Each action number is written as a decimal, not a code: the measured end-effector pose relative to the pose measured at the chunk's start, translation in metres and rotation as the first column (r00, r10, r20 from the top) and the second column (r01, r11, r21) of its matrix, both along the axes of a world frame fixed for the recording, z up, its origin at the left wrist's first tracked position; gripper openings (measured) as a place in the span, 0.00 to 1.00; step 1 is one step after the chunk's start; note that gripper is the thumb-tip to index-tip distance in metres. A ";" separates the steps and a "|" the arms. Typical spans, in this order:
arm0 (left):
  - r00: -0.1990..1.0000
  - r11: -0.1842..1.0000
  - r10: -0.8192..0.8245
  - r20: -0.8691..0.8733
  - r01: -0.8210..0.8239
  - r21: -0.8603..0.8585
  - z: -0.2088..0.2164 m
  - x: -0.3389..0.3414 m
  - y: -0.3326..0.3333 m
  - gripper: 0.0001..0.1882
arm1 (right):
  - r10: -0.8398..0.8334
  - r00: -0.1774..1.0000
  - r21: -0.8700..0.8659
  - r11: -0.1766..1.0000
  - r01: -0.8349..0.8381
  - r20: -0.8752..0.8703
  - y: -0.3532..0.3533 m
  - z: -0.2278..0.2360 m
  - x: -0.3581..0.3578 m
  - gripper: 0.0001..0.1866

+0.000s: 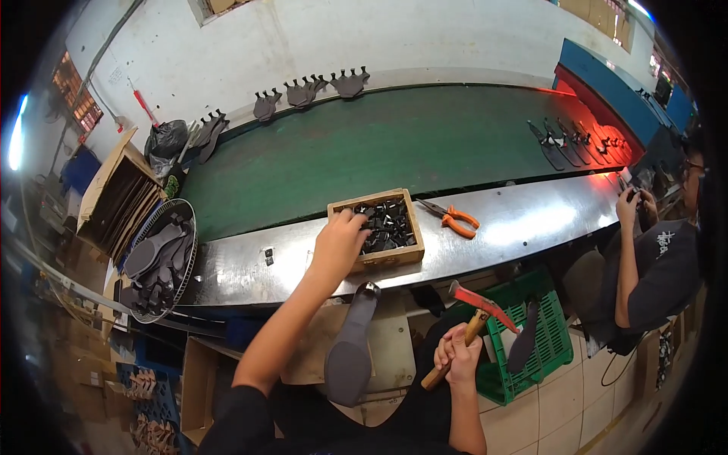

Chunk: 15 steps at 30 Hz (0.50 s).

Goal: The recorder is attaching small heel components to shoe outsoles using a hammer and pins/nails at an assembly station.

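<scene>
My left hand [343, 236] reaches over the near left side of a wooden box [379, 260], its fingers curled down among small black glossy pieces [389, 230]. Its fingertips are partly hidden, and what they pinch cannot be made out. In my right hand [458, 355] is a hammer [475, 324], gripped by its wooden handle, with the red head tilted up. Between my arms a dark grey shoe sole [350, 356] lies with its broad front end toward me and its heel end near the bench edge.
Orange-handled pliers [458, 221] lie right of the box on the metal ledge [531, 216]. Behind runs a green conveyor belt [341, 144]. A basket [189, 262] of soles stands left; a green crate [557, 334] sits low right. A co-worker [656, 258] works at far right.
</scene>
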<state>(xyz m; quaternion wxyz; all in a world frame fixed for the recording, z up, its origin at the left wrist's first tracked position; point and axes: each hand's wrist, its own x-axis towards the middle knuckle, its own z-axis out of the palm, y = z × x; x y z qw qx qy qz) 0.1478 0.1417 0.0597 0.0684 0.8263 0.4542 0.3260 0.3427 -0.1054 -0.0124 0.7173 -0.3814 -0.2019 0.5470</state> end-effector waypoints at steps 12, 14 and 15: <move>0.948 0.941 -0.292 0.126 0.309 -0.139 0.026 0.011 0.005 0.06 | 0.151 0.914 -0.066 0.989 -0.136 0.377 0.027 0.037 0.005 0.20; 0.875 0.895 -0.427 0.228 0.445 -0.028 0.042 0.018 -0.027 0.06 | 0.000 0.859 0.071 0.997 -0.042 0.511 0.049 0.039 -0.003 0.25; 0.844 0.862 -0.466 0.264 0.501 -0.077 0.051 0.013 -0.041 0.06 | -0.008 0.867 0.094 0.995 -0.045 0.498 0.059 0.051 -0.009 0.25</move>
